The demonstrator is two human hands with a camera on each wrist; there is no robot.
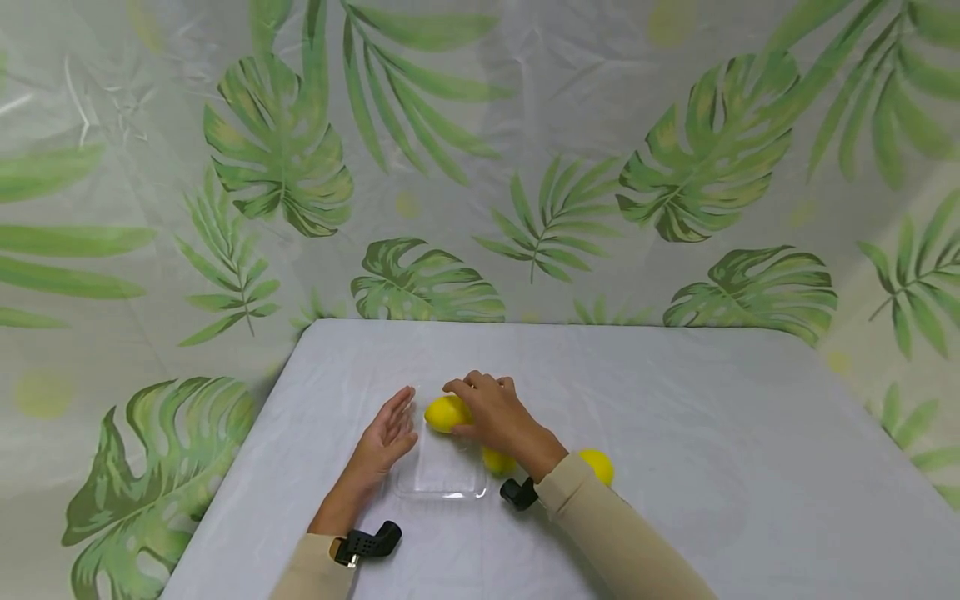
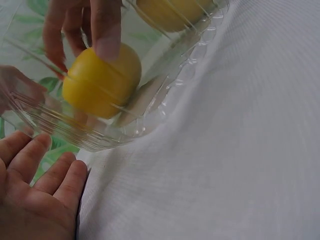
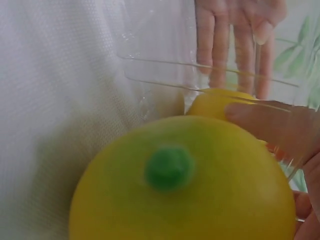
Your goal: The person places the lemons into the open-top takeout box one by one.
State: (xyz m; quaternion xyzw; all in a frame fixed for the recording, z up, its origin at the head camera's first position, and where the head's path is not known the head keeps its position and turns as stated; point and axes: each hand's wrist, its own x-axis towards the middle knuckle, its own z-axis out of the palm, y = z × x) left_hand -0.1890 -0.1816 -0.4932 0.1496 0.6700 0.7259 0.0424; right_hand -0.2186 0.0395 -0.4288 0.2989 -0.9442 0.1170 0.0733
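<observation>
Gripping a yellow oval plastic lemon (image 1: 447,412) from above, the right hand (image 1: 491,412) curls its fingers and thumb round the fruit at the far edge of the clear shallow plastic tray (image 1: 442,483). The left hand (image 1: 386,437) lies with straight, relaxed fingers beside the tray's left rim, just clear of it. A second yellow lemon (image 1: 497,461) lies under the right wrist, a third (image 1: 597,465) behind the sleeve, on the white cloth-covered table (image 1: 712,433).

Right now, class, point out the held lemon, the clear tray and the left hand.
held lemon (image 1: 446,413), head view, its bare left end.
clear tray (image 1: 438,493), head view, its near rim.
left hand (image 1: 388,433), head view, middle of the palm.
</observation>
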